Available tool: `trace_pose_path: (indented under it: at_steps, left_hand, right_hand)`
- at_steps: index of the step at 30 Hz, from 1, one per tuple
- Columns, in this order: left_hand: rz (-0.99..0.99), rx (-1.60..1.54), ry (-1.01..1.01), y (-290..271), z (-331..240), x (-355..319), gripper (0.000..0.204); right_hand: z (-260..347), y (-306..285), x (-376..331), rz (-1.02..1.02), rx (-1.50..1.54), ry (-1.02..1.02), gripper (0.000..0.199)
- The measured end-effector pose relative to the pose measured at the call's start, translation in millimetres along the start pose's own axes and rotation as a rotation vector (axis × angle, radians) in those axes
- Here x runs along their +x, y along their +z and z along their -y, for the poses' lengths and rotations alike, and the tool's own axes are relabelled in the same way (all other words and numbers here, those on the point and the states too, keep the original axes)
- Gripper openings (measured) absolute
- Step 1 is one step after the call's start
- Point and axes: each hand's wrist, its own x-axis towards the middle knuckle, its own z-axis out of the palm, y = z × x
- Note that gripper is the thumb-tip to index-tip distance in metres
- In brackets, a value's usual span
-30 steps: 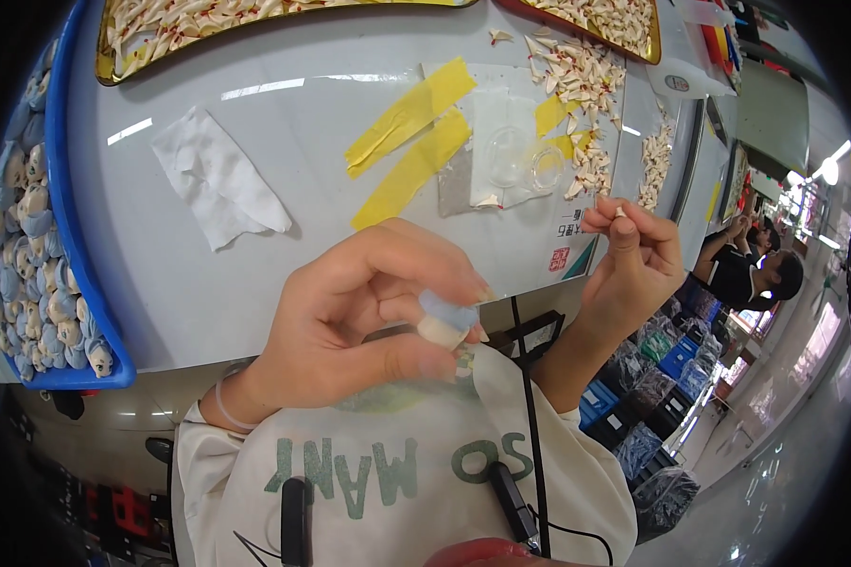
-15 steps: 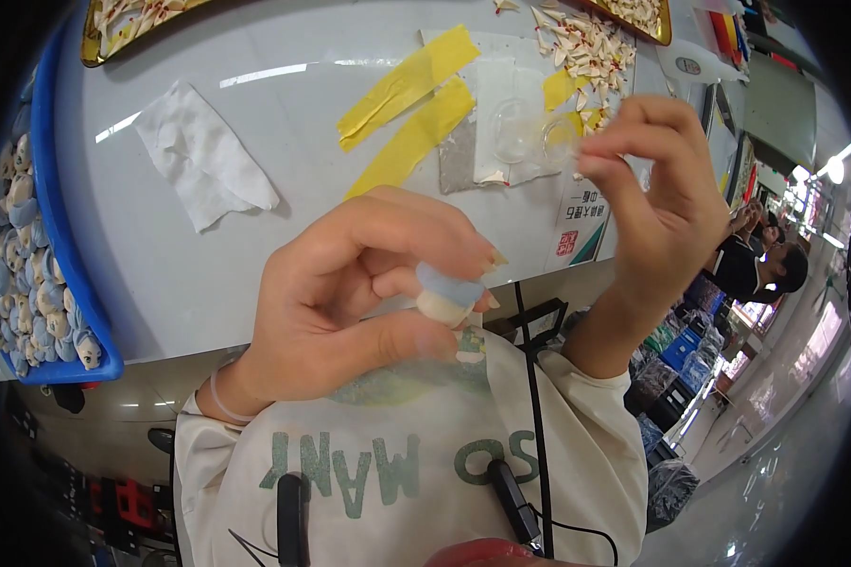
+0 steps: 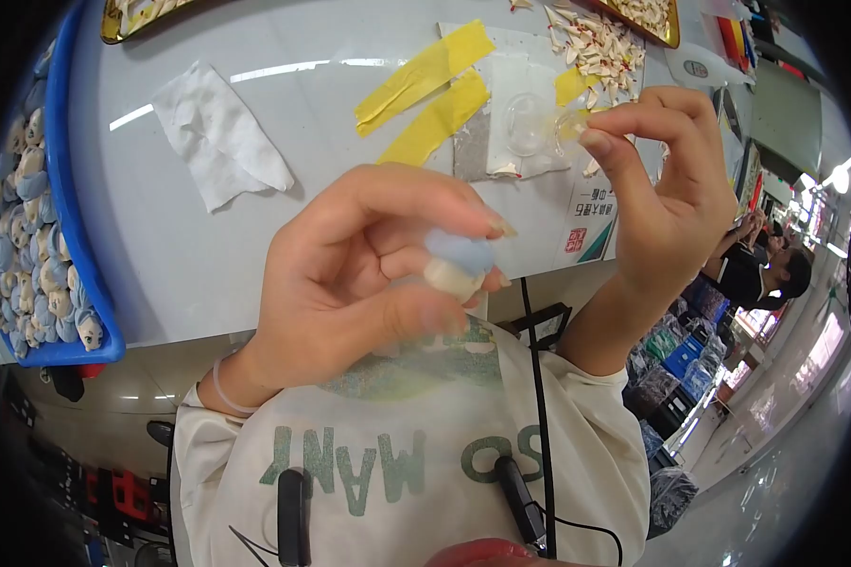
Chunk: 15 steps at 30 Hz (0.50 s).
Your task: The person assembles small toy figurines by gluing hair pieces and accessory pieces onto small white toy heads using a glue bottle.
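My left hand point(image 3: 350, 274) is closed round a small doll head point(image 3: 459, 263), cream below with a light blue cap, held above the table's near edge. Thumb and fingers grip it from both sides, hiding part of it. Over the right of the table, my right hand point(image 3: 667, 175) is raised with thumb and forefinger pinched together. Whatever lies between those fingertips is too small to make out. Beside the fingertips is a clear round dish point(image 3: 567, 134), with another clear dish point(image 3: 525, 128) to its left on a white sheet point(image 3: 501, 76).
A blue tray point(image 3: 112, 345) of similar heads stands at the left. Yellow tape strips point(image 3: 425, 76) and a white cloth point(image 3: 219, 137) lie on the table. Small pointed cream pieces point(image 3: 600, 47) are heaped at the far right, near gold trays point(image 3: 673, 24). A black cable point(image 3: 536, 378) hangs before me.
The left hand has risen slightly with the doll head, which has turned a little. The right hand keeps its pinch near the clear dish. The whole view has shifted slightly.
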Motion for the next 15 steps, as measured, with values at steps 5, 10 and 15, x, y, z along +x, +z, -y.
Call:
trace_pose_path:
  at_steps: [5,10,15]
  left_hand:
    - [-0.038,-0.005,0.032,0,1,0,0.049]
    - [-0.033,0.077,0.086,-7,1,-3,0.05]
    - [0.092,0.35,0.363,-22,10,-4,0.042]
  right_hand:
    - [16,-9,-10,0.142,0.49,-0.144,0.02]
    - [35,26,-28,0.111,0.762,0.054,0.023]
    - [48,30,-34,0.105,0.805,0.297,0.024]
